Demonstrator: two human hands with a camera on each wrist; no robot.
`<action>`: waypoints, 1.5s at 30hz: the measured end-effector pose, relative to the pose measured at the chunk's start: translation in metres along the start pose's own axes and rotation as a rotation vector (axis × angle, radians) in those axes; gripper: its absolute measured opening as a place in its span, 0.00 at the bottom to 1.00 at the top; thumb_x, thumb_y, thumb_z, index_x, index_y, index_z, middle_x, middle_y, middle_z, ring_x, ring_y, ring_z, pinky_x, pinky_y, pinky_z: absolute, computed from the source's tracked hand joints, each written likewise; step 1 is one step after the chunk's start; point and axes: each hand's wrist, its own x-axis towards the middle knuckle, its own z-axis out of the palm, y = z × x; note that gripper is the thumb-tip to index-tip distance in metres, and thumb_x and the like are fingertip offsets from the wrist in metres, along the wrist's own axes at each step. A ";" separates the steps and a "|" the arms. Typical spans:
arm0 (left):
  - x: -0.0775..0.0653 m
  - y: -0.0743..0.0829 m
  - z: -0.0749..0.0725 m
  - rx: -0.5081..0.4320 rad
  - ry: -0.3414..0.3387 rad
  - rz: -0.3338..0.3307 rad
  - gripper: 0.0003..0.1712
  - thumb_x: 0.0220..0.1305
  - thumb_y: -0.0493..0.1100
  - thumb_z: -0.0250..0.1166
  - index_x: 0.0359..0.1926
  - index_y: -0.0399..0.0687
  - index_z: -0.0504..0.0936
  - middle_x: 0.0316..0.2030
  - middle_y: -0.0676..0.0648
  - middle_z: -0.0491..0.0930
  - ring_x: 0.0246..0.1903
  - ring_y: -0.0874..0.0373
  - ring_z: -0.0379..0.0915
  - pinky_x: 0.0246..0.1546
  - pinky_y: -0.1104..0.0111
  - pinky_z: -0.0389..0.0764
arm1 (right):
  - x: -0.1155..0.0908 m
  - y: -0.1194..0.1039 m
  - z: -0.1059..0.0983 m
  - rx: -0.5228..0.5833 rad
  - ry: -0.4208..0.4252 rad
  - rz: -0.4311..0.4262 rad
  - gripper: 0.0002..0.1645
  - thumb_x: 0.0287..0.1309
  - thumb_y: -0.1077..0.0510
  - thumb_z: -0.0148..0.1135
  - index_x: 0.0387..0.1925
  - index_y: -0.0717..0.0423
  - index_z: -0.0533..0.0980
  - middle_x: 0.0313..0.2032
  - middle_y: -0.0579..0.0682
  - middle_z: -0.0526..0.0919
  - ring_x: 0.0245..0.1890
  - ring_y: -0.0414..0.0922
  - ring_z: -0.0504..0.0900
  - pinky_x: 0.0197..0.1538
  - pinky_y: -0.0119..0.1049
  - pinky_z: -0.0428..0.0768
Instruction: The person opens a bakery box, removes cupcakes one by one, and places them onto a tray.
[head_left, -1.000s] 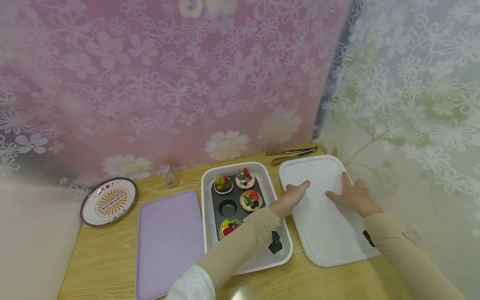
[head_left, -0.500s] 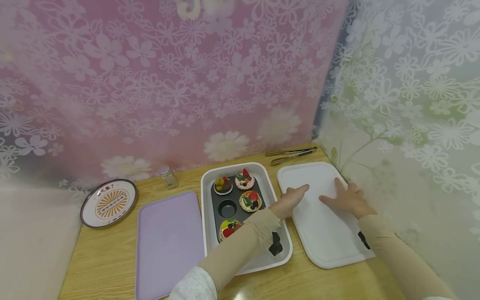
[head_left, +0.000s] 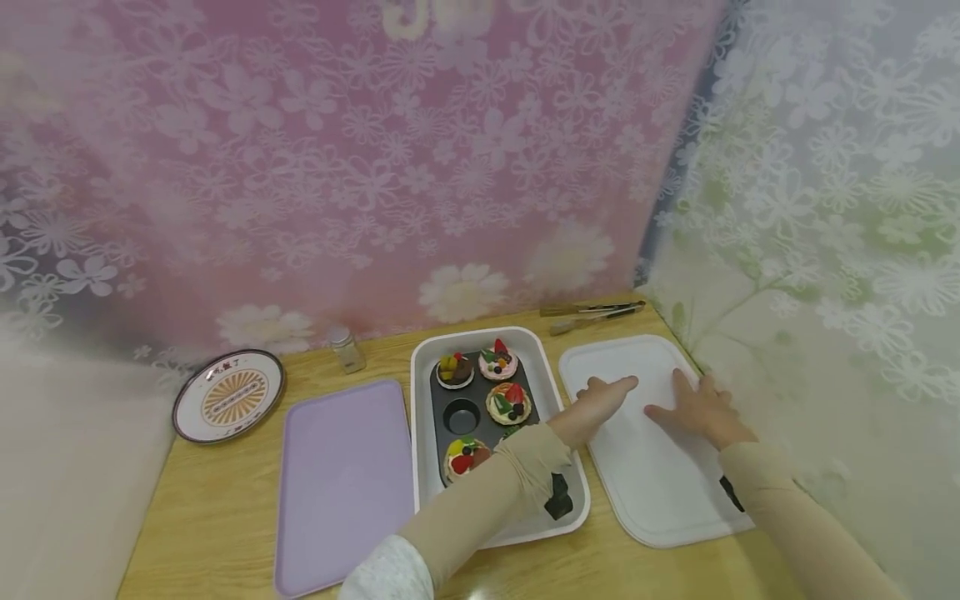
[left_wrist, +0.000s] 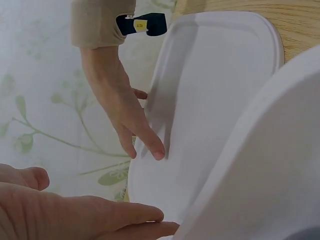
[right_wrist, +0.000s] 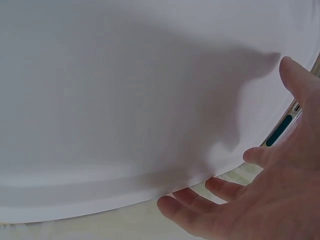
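Observation:
A white lid-like tray [head_left: 660,467] with rounded corners lies flat on the right of the table. My left hand [head_left: 600,407] is over its left edge, fingers straight. At the right edge is my right hand [head_left: 701,412], with thumb and fingers spread. In the right wrist view, the right hand [right_wrist: 270,185] lies along the tray's rim and casts a shadow on it; contact is hard to tell. To the left, a deep white container [head_left: 420,400] holds a dark muffin pan [head_left: 480,392] with several fruit tarts [head_left: 508,403]. My left forearm crosses above and hides part of it.
A lilac tray [head_left: 345,483] lies left of the container. Further left, a patterned plate [head_left: 228,396] leans by the wall. Behind stand a small glass shaker [head_left: 347,350] and metal tongs [head_left: 600,315]. A floral curtain [head_left: 450,167] borders the wooden table [head_left: 202,508].
The white tray's far edge has shifted nearer to me, leaving a wider gap to the tongs. My right hand has moved slightly with it; the left hand keeps nearly the same place.

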 end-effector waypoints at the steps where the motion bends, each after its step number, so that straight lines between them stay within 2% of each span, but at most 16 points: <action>1: -0.002 0.001 -0.001 0.002 0.004 0.002 0.55 0.67 0.67 0.61 0.82 0.41 0.53 0.80 0.37 0.55 0.81 0.40 0.52 0.80 0.43 0.57 | 0.001 0.000 0.001 -0.005 -0.002 0.000 0.70 0.64 0.20 0.56 0.81 0.67 0.42 0.70 0.90 0.40 0.60 0.95 0.51 0.53 0.88 0.63; 5: -0.006 0.004 -0.008 -0.007 0.007 0.020 0.53 0.68 0.66 0.61 0.82 0.42 0.55 0.80 0.39 0.56 0.80 0.43 0.54 0.80 0.45 0.58 | 0.005 -0.003 0.004 -0.025 0.007 -0.005 0.71 0.64 0.20 0.55 0.81 0.68 0.41 0.72 0.90 0.39 0.62 0.96 0.49 0.56 0.89 0.61; 10: -0.011 0.007 -0.020 -0.020 0.018 0.065 0.52 0.68 0.66 0.60 0.81 0.41 0.56 0.78 0.38 0.59 0.78 0.41 0.58 0.79 0.44 0.61 | 0.010 -0.022 0.000 -0.066 0.097 -0.066 0.67 0.67 0.23 0.57 0.81 0.69 0.45 0.72 0.88 0.45 0.67 0.93 0.50 0.63 0.85 0.59; 15: -0.014 0.007 -0.045 -0.003 -0.023 0.117 0.50 0.72 0.67 0.56 0.82 0.41 0.56 0.81 0.39 0.57 0.80 0.43 0.56 0.80 0.47 0.60 | 0.015 -0.051 -0.010 -0.110 0.206 -0.145 0.65 0.69 0.28 0.59 0.81 0.71 0.45 0.71 0.87 0.52 0.65 0.91 0.57 0.65 0.82 0.61; 19: -0.014 0.002 -0.071 -0.036 -0.048 0.170 0.47 0.76 0.65 0.55 0.82 0.42 0.55 0.82 0.41 0.57 0.80 0.43 0.58 0.79 0.47 0.62 | 0.021 -0.076 -0.015 -0.089 0.249 -0.183 0.67 0.69 0.26 0.58 0.82 0.67 0.40 0.72 0.85 0.53 0.66 0.89 0.58 0.60 0.80 0.67; 23: -0.011 -0.007 -0.102 -0.055 0.000 0.239 0.44 0.78 0.61 0.54 0.82 0.41 0.55 0.79 0.36 0.60 0.77 0.41 0.62 0.77 0.45 0.66 | 0.030 -0.106 -0.017 -0.015 0.250 -0.225 0.68 0.69 0.26 0.58 0.84 0.61 0.35 0.76 0.81 0.49 0.70 0.87 0.54 0.53 0.78 0.73; 27: -0.009 -0.020 -0.147 -0.047 0.065 0.298 0.43 0.80 0.58 0.53 0.83 0.39 0.53 0.76 0.32 0.63 0.76 0.39 0.63 0.75 0.46 0.67 | 0.038 -0.143 -0.017 0.043 0.235 -0.288 0.66 0.71 0.32 0.61 0.85 0.59 0.32 0.79 0.77 0.45 0.75 0.82 0.51 0.58 0.76 0.73; 30: -0.006 -0.029 -0.185 -0.034 0.129 0.312 0.42 0.80 0.57 0.54 0.83 0.41 0.53 0.76 0.32 0.63 0.76 0.38 0.62 0.76 0.46 0.67 | 0.043 -0.171 -0.015 0.087 0.218 -0.345 0.65 0.73 0.36 0.61 0.85 0.57 0.31 0.80 0.76 0.43 0.75 0.79 0.55 0.63 0.74 0.72; 31: -0.005 -0.033 -0.196 -0.019 0.151 0.317 0.42 0.80 0.58 0.54 0.83 0.43 0.53 0.76 0.33 0.63 0.76 0.39 0.63 0.75 0.46 0.67 | 0.044 -0.179 -0.014 0.098 0.218 -0.364 0.64 0.73 0.38 0.62 0.85 0.57 0.31 0.80 0.76 0.44 0.74 0.78 0.57 0.63 0.73 0.72; 34: -0.001 -0.044 -0.226 0.111 0.233 0.359 0.36 0.81 0.56 0.54 0.80 0.47 0.60 0.77 0.37 0.65 0.76 0.41 0.64 0.73 0.46 0.70 | 0.048 -0.203 -0.012 0.125 0.216 -0.418 0.62 0.72 0.41 0.64 0.85 0.58 0.34 0.79 0.76 0.45 0.72 0.77 0.62 0.66 0.73 0.70; 37: 0.002 -0.055 -0.245 0.242 0.288 0.414 0.29 0.81 0.51 0.54 0.76 0.47 0.68 0.74 0.38 0.70 0.73 0.42 0.68 0.71 0.47 0.73 | 0.053 -0.225 -0.009 0.115 0.211 -0.460 0.60 0.72 0.42 0.64 0.85 0.60 0.38 0.78 0.75 0.47 0.71 0.76 0.65 0.68 0.72 0.70; 40: 0.004 -0.064 -0.253 0.317 0.298 0.457 0.27 0.81 0.47 0.55 0.74 0.43 0.71 0.71 0.37 0.73 0.72 0.41 0.70 0.70 0.48 0.74 | 0.056 -0.243 -0.004 0.118 0.184 -0.486 0.60 0.73 0.43 0.64 0.85 0.58 0.38 0.79 0.74 0.47 0.70 0.76 0.66 0.68 0.72 0.71; 45: 0.004 -0.074 -0.257 0.360 0.270 0.496 0.29 0.81 0.43 0.56 0.75 0.37 0.68 0.73 0.34 0.70 0.73 0.38 0.67 0.72 0.46 0.71 | 0.060 -0.266 0.004 0.130 0.160 -0.513 0.60 0.71 0.45 0.66 0.86 0.54 0.39 0.80 0.72 0.48 0.74 0.75 0.61 0.72 0.72 0.66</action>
